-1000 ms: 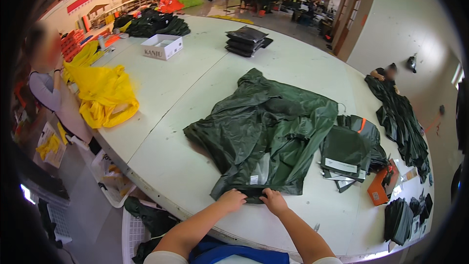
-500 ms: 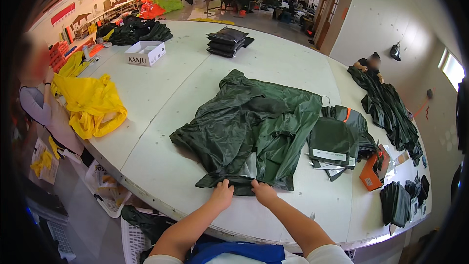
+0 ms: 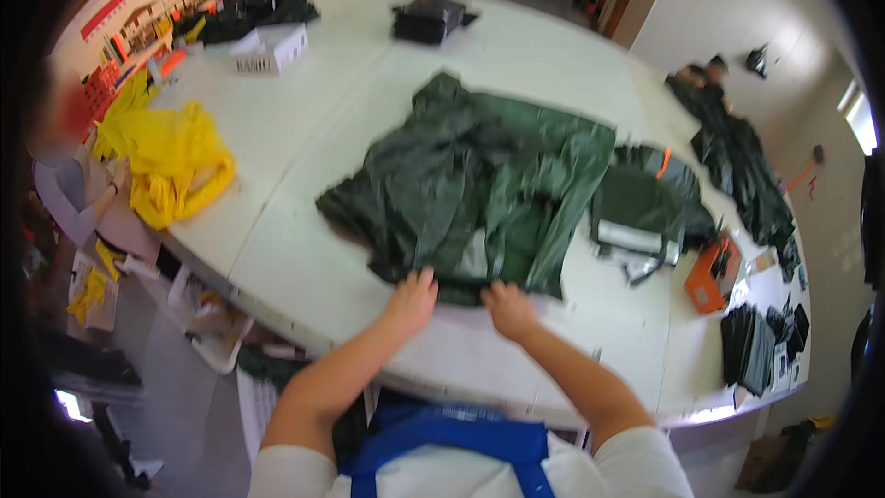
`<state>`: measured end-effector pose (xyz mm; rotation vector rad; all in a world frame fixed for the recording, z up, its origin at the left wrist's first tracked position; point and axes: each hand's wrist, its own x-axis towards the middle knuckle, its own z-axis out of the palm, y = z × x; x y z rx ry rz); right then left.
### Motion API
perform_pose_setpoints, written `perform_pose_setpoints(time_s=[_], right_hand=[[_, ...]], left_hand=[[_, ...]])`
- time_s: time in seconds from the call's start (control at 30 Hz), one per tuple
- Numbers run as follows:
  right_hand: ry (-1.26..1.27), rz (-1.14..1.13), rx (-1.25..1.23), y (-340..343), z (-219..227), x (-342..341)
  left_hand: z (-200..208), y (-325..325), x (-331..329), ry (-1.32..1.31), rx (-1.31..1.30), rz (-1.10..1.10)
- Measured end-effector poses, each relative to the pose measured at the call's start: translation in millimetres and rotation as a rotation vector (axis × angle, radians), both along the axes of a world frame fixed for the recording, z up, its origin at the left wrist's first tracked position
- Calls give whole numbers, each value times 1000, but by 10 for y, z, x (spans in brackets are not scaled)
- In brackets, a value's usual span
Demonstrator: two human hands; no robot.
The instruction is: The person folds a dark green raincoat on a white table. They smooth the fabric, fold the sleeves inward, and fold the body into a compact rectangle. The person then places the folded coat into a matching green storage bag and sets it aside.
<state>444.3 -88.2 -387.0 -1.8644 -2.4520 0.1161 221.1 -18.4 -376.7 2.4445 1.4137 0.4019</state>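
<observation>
A dark green rain garment [image 3: 470,175] of shiny thin fabric lies spread and wrinkled on the large white table in front of me. At its near edge, my left hand [image 3: 414,300] pinches the folded hem. A short way to the right, my right hand [image 3: 509,310] grips the same hem, its fingers curled over the fabric. Between the hands the hem runs as a dark strip. A pale patch [image 3: 475,254] shows in the garment's opening just beyond them.
Right of the garment lie flat green packets [image 3: 636,207], an orange box [image 3: 713,275] and a folded dark stack [image 3: 747,346]. Yellow fabric [image 3: 180,161] lies at left by a co-worker. Farther off are a white box [image 3: 272,48] and black packages [image 3: 430,18]. Another person handles dark fabric [image 3: 747,175] at far right.
The whole view has tilted, so the table and garment sit higher in it. Both hands keep hold of the hem; the right one sits slightly farther from the left.
</observation>
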Motion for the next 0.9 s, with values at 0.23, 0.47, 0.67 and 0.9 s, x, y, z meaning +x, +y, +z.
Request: perform_pose_setpoints(time_s=[0.23,0.47,0.67,0.9], right_hand=[[1,109,114,-381,-251,-179],[7,-155,-19,-191,-476,-341],[647,-350,-87,-236,-330,30],[546,-267,-24,-630,-337,381]], left_hand=[[-271,-340,-530,144,-28,-360],[-156,-498,138,88,79,-320],[-571,-830,581,-183,77,-309],[-639,-623,609,-152,108,-385]])
